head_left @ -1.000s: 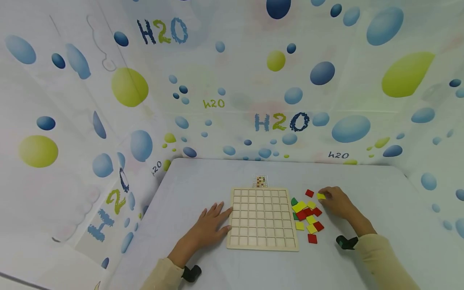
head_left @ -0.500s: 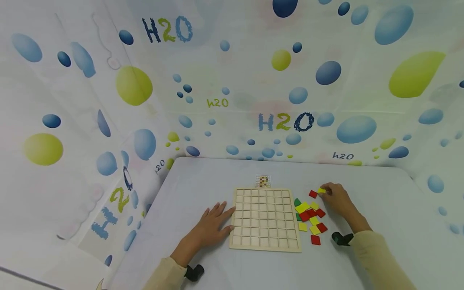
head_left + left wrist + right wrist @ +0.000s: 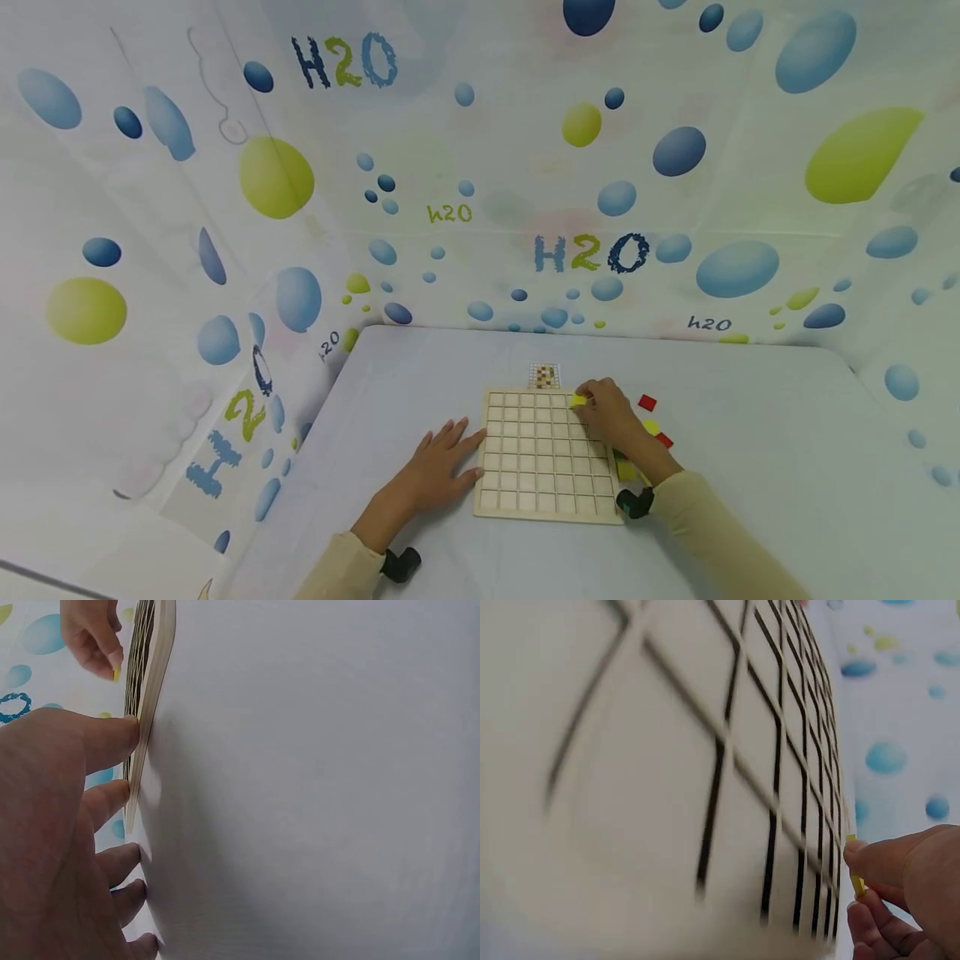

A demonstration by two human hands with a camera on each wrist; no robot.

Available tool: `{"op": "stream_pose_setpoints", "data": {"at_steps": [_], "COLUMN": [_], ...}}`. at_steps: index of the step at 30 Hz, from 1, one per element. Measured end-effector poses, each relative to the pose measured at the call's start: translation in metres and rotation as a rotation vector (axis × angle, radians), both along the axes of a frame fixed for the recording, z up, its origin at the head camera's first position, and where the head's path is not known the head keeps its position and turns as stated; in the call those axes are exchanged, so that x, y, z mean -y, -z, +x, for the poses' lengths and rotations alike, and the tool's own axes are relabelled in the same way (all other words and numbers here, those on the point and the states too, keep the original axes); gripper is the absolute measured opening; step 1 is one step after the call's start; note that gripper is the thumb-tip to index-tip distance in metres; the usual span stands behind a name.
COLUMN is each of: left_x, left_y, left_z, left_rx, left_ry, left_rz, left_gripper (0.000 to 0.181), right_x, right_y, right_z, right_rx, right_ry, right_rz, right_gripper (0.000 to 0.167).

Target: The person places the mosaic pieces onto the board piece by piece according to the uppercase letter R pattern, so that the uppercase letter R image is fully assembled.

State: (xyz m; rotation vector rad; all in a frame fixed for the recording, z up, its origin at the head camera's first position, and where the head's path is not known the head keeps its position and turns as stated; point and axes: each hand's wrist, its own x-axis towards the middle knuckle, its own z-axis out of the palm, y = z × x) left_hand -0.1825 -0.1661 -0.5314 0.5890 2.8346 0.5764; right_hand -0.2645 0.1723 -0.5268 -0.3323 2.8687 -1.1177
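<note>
My right hand (image 3: 611, 414) pinches a yellow square tile (image 3: 578, 400) over the far right part of a wooden grid board (image 3: 528, 454). In the right wrist view the yellow tile (image 3: 857, 876) shows edge-on between thumb and fingers, just off the board. My left hand (image 3: 435, 473) lies spread on the table, its thumb and a fingertip touching the board's left edge, as the left wrist view also shows. Beyond the board is a small printed pattern card (image 3: 544, 376). The board's squares that show hold no tiles; my right hand and forearm hide some.
Right of the board lie loose tiles, partly covered by my right forearm: a red tile (image 3: 647, 403), another red tile (image 3: 663, 440) and some yellow and green ones. A white cloth (image 3: 765, 433) covers the table. A printed curtain (image 3: 495, 167) stands behind it.
My right hand has carried the yellow tile left, from beside the loose red tile to above the board's far right part. The left hand stays at the board's edge.
</note>
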Motion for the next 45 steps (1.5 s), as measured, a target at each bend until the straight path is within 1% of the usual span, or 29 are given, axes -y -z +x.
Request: {"op": "stream_pose_setpoints", "data": {"at_steps": [5,7,10,12,17,20,26,30,33,36,39,43,45], "left_x": [0.000,-0.001,-0.001,-0.002,-0.002,-0.001,-0.001,-0.002,-0.002,-0.003,-0.003,-0.002,-0.002], "left_y": [-0.003,-0.003,-0.003,-0.005,-0.007,-0.006,-0.005,-0.003,-0.002,-0.002,-0.003,-0.001,-0.001], "left_z": [0.000,-0.001,-0.001,-0.001,0.000,0.000,0.001,-0.001,-0.002,-0.002,-0.001,0.000,0.000], "left_rx": [0.011,0.007,-0.003,0.005,-0.008,-0.026,-0.018,-0.009,-0.007,0.001,0.007,0.011,0.011], "left_ry": [-0.005,-0.002,0.004,0.003,0.012,0.017,0.002,-0.002,-0.001,-0.002,-0.004,-0.009,-0.010], "left_rz": [0.015,0.006,0.013,0.021,0.033,0.024,0.020,0.009,-0.002,0.003,0.008,-0.005,-0.006], "left_gripper": [0.063,0.063,0.062,0.062,0.062,0.061,0.062,0.063,0.063,0.063,0.063,0.063,0.064], "right_x": [0.033,0.040,0.047,0.050,0.053,0.054,0.058,0.065,0.070,0.072,0.072,0.073,0.073], "right_y": [0.003,0.005,0.009,0.011,0.012,0.012,0.011,0.013,0.012,0.010,0.010,0.011,0.011], "right_z": [0.002,0.002,0.000,-0.001,-0.003,-0.002,0.001,0.003,0.004,0.005,0.005,0.005,0.005], "right_rx": [-0.050,-0.071,-0.079,-0.082,-0.078,-0.097,-0.135,-0.135,-0.143,-0.165,-0.162,-0.133,-0.139], "right_ry": [-0.059,-0.080,-0.088,-0.090,-0.105,-0.109,-0.107,-0.104,-0.114,-0.156,-0.186,-0.177,-0.179], "right_rz": [0.034,0.047,0.069,0.079,0.082,0.073,0.036,0.056,0.063,0.046,0.040,0.053,0.059], "right_gripper": [0.026,0.025,0.024,0.025,0.026,0.025,0.024,0.024,0.024,0.020,0.015,0.010,0.008]}}
